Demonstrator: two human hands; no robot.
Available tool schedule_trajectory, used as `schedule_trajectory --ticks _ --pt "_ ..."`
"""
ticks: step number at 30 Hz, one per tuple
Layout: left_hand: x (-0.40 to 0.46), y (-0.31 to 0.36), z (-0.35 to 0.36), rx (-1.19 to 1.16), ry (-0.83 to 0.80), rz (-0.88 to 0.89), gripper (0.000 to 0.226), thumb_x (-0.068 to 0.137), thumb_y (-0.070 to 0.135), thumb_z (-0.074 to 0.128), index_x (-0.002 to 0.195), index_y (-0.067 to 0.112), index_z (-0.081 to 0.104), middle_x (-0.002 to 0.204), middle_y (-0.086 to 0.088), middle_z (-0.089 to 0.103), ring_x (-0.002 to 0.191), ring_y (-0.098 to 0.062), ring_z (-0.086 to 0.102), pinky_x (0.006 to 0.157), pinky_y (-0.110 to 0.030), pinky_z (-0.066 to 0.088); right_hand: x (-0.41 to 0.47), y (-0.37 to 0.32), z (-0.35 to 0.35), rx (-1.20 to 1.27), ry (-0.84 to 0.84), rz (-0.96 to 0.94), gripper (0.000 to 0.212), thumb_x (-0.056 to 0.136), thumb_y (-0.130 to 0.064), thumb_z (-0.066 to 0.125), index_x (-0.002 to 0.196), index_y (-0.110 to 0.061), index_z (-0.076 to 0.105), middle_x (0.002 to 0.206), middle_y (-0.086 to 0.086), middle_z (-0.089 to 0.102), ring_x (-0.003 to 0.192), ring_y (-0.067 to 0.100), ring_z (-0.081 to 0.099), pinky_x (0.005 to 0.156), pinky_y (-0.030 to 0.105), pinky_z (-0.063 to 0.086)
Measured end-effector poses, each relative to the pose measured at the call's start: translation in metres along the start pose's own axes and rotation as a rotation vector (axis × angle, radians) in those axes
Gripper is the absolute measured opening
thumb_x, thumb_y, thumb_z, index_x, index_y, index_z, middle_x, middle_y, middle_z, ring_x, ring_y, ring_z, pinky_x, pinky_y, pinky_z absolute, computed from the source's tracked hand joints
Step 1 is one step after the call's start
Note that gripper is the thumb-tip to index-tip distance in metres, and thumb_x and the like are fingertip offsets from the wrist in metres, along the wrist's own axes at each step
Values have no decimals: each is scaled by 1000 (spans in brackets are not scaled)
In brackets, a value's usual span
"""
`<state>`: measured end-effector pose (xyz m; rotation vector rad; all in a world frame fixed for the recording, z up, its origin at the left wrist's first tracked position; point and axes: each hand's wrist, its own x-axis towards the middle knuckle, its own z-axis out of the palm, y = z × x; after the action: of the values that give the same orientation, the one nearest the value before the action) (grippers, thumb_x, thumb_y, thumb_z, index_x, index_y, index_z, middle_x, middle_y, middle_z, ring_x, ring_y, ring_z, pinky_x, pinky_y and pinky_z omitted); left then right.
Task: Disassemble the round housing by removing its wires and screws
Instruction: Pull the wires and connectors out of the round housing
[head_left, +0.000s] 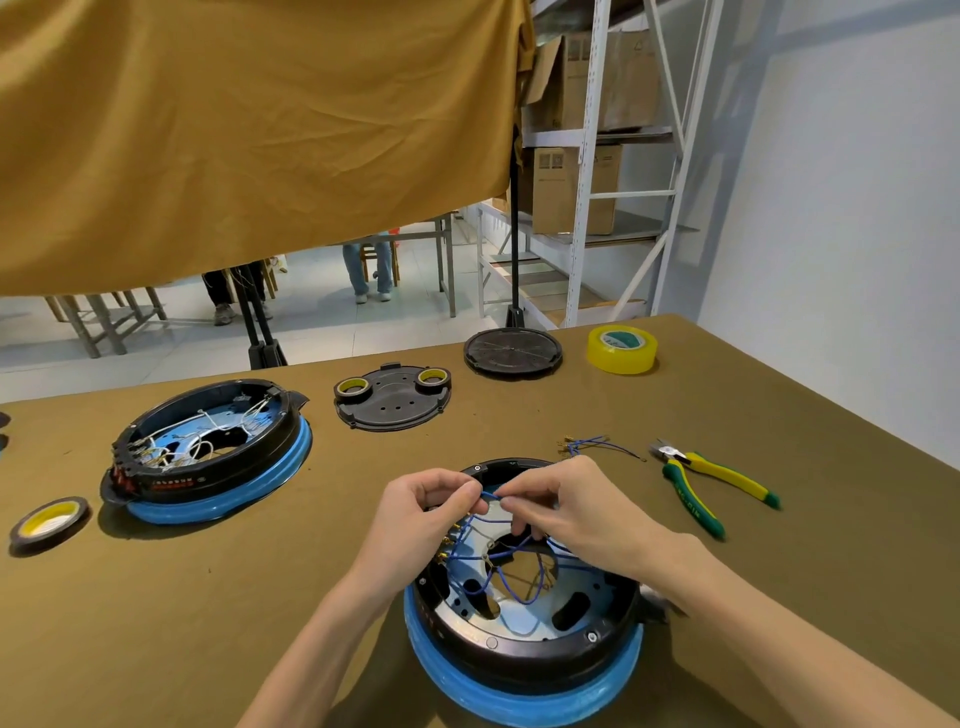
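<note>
1. The round housing (524, 618) sat closest to the person, black ring on a blue base, open side up, with blue wires (498, 566) looping across its metal plate. I'll use it as the landmark for everything else.
2. Both hands were right over its far half. The left hand (421, 512) and right hand (566, 506) each had thumb and fingertips pinched together on the same raised loop of blue wire, fingertips nearly touching each other.
3. Biggest risk as I saw it — tugging that loop while its other end was seemingly clipped to the brass terminals on the housing's left inner wall. A hard pull could snap the wire or bend a terminal instead of sliding the connector off.
4. The loops crossed each other, so lifting one could drag a neighbour and tangle things worse.
5. Nothing pinned the housing down, so a sharp yank might have lifted or skidded it.
6. Just beyond the housing lay a bunch of removed wires (597, 448); to its far right, the yellow-green cutters (711, 486) — not in hand.
7. Screws were still in the rim, so that step looked undone.
8. Well to the far left sat a second housing (208, 452) with white wires.
</note>
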<state>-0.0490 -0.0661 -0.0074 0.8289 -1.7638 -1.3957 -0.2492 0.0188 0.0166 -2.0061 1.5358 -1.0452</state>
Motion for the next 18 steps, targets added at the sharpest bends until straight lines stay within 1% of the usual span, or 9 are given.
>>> schedule_trajectory --ticks 3,6,8,9,10,12,15,18 --pt "1 -3 1 -2 62 52 8 97 21 71 98 20 79 90 0 81 87 -9 76 76 -14 55 3 6 -1 -26 29 12 11 100 -23 65 100 -17 75 77 -6 75 66 12 70 66 28 59" --pt "4 -10 2 105 160 152 14 98 21 70 109 26 77 103 12 80 101 -3 71 88 -13 52 9 18 -7 -34 92 65 8 98 -21 67 94 -16 73 75 -5 75 65 11 70 66 29 59" --pt "8 -13 1 102 162 122 20 100 21 66 118 26 75 113 15 77 111 -3 68 96 -20 51 17 32 -16 -49 183 133 9 97 -20 67 91 -16 74 72 -7 74 64 9 70 66 30 59" --pt "10 -15 -1 85 147 96 22 102 21 64 121 26 74 116 14 76 113 -3 67 98 -24 51 22 41 -22 -98 249 163 11 96 -20 67 89 -17 75 71 -8 74 65 8 69 67 30 59" --pt "11 -17 -3 77 129 81 23 103 20 62 122 26 74 117 14 76 113 -2 67 98 -25 52 28 52 -29 -177 307 202 12 95 -21 68 88 -18 76 72 -9 73 67 7 69 69 30 58" --pt "13 -20 -6 112 99 73 24 104 19 60 123 26 73 116 16 76 112 2 67 97 -22 53 39 75 -41 -347 357 326 13 94 -24 68 89 -19 79 79 -8 74 75 10 68 73 32 57" --pt "15 -27 -10 141 86 59 25 104 17 59 122 26 74 113 16 76 109 0 68 90 -18 54 49 110 -52 -467 327 529 16 94 -25 68 92 -17 82 91 1 77 84 18 68 79 41 59" --pt "14 -34 -14 51 77 10 28 105 11 55 120 26 74 110 15 78 102 -6 72 80 -17 57 52 129 -56 -520 284 598 16 94 -26 69 97 -15 82 97 4 78 88 19 69 81 41 60"
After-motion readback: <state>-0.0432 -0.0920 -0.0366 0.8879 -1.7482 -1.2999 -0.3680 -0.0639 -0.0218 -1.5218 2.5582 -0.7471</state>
